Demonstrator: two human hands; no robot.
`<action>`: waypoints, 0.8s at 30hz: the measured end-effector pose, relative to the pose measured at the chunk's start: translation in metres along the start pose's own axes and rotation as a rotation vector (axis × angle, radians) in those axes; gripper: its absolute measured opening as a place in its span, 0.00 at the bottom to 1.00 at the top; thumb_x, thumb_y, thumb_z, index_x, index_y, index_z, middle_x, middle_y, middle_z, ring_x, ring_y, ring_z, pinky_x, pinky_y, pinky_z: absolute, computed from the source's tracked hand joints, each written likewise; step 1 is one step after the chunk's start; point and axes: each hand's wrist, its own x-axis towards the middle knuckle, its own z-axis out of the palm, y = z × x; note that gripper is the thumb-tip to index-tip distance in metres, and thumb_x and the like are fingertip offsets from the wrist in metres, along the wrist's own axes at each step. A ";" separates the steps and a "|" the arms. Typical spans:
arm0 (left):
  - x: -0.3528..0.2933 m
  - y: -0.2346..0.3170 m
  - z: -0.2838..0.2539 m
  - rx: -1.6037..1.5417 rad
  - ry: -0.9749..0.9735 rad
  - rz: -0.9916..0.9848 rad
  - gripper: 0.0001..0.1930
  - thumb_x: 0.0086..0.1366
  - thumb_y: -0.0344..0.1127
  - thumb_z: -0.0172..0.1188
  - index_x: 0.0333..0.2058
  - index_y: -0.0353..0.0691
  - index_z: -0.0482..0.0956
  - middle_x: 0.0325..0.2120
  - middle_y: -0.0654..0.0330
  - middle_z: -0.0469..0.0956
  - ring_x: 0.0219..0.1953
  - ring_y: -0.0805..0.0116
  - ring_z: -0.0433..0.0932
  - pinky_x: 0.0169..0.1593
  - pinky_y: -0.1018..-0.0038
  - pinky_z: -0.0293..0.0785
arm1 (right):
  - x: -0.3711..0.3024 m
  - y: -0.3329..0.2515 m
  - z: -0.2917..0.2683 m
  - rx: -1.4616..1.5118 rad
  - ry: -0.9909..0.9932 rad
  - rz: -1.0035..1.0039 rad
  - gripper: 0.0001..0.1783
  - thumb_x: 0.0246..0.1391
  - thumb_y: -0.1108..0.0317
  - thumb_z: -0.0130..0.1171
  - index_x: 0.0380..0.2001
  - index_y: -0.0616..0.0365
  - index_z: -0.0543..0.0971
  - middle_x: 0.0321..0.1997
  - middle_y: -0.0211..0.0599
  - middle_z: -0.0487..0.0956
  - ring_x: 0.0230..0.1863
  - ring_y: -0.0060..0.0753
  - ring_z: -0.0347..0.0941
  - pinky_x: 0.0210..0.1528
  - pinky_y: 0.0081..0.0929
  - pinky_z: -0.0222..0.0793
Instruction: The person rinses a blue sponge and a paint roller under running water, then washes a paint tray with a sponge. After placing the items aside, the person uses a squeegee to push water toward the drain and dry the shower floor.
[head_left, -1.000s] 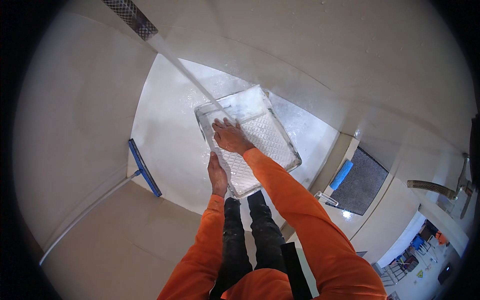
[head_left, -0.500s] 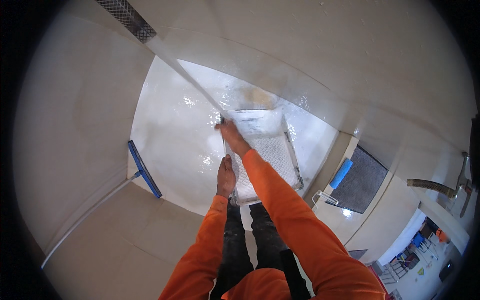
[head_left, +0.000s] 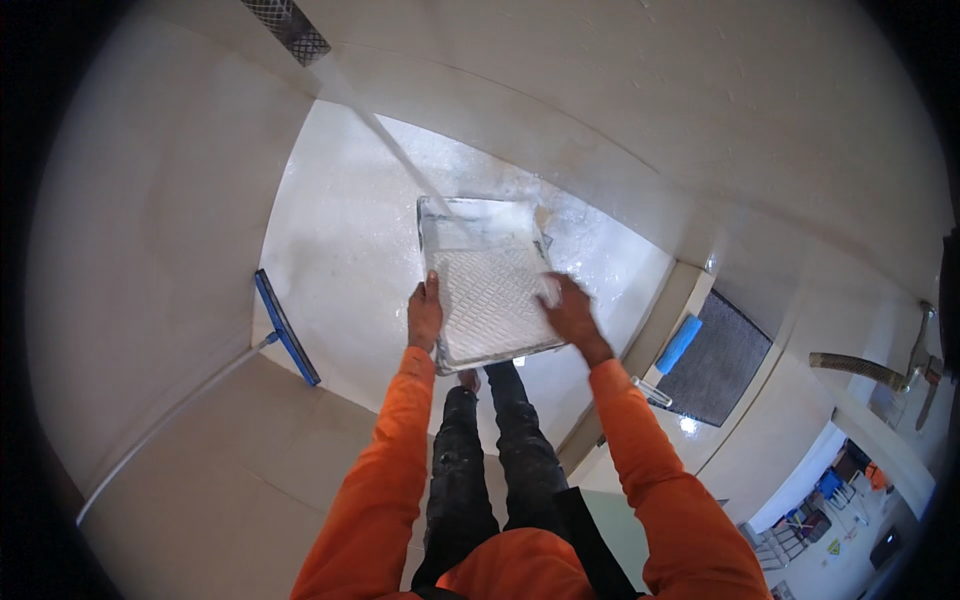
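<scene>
A paint tray (head_left: 490, 300) with white residue and a ribbed ramp is tilted in front of me under a stream of water (head_left: 405, 160), which strikes its deep end. My left hand (head_left: 425, 315) is closed on the tray's left edge, thumb up along the rim. At the right edge is my right hand (head_left: 575, 312), slightly blurred, its fingers apart and stretched over the ribbed surface. Whether those fingertips touch the tray I cannot tell. The water falls from a mesh-patterned metal spout (head_left: 290, 30) at the upper left.
A blue-headed squeegee (head_left: 287, 328) leans at the left wall. On the right ledge, a blue paint roller (head_left: 680, 345) lies on a dark mat (head_left: 725, 350). Another patterned spout (head_left: 858, 370) juts out at the far right. The white basin floor (head_left: 330, 230) is wet.
My right hand has moved from the tray's upper left across to its right edge. The tray has shifted slightly up and left, with my left hand still on its left edge.
</scene>
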 end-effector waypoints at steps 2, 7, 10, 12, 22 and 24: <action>0.017 -0.003 -0.010 -0.109 -0.127 0.027 0.41 0.71 0.64 0.41 0.53 0.22 0.72 0.46 0.43 0.79 0.49 0.55 0.77 0.56 0.67 0.68 | -0.003 0.047 -0.026 0.032 0.053 0.304 0.44 0.57 0.42 0.59 0.66 0.60 0.60 0.68 0.54 0.63 0.68 0.54 0.60 0.68 0.46 0.56; 0.051 -0.014 0.014 -0.241 -0.278 0.061 0.39 0.72 0.62 0.42 0.54 0.24 0.73 0.49 0.47 0.78 0.51 0.60 0.75 0.58 0.69 0.66 | -0.025 0.063 -0.009 1.082 -0.172 0.599 0.47 0.57 0.45 0.61 0.68 0.65 0.55 0.66 0.54 0.65 0.65 0.49 0.64 0.66 0.39 0.59; 0.081 -0.016 0.039 -0.164 -0.415 0.070 0.37 0.72 0.60 0.43 0.55 0.25 0.73 0.50 0.48 0.78 0.53 0.61 0.74 0.59 0.70 0.65 | -0.041 0.073 0.013 0.752 0.130 0.371 0.31 0.56 0.62 0.56 0.59 0.68 0.64 0.55 0.54 0.74 0.58 0.46 0.70 0.60 0.36 0.64; 0.111 -0.037 0.032 -0.071 -0.442 0.029 0.36 0.72 0.60 0.43 0.55 0.27 0.74 0.50 0.50 0.79 0.53 0.61 0.75 0.59 0.70 0.66 | -0.055 0.038 0.032 0.527 0.406 0.331 0.28 0.54 0.70 0.51 0.57 0.71 0.65 0.54 0.57 0.74 0.55 0.46 0.71 0.60 0.36 0.63; 0.110 -0.002 0.073 0.374 -0.249 0.364 0.19 0.66 0.42 0.56 0.46 0.31 0.76 0.38 0.41 0.81 0.44 0.48 0.80 0.50 0.60 0.73 | -0.077 -0.035 0.054 0.797 0.751 0.314 0.21 0.58 0.73 0.46 0.54 0.71 0.66 0.46 0.53 0.74 0.48 0.42 0.71 0.55 0.36 0.66; 0.125 -0.033 0.046 0.165 -0.237 0.484 0.17 0.66 0.41 0.58 0.42 0.31 0.78 0.34 0.46 0.82 0.38 0.56 0.81 0.45 0.62 0.74 | -0.077 -0.039 0.056 0.838 0.687 0.337 0.19 0.60 0.73 0.46 0.53 0.72 0.66 0.47 0.53 0.75 0.48 0.41 0.72 0.55 0.36 0.66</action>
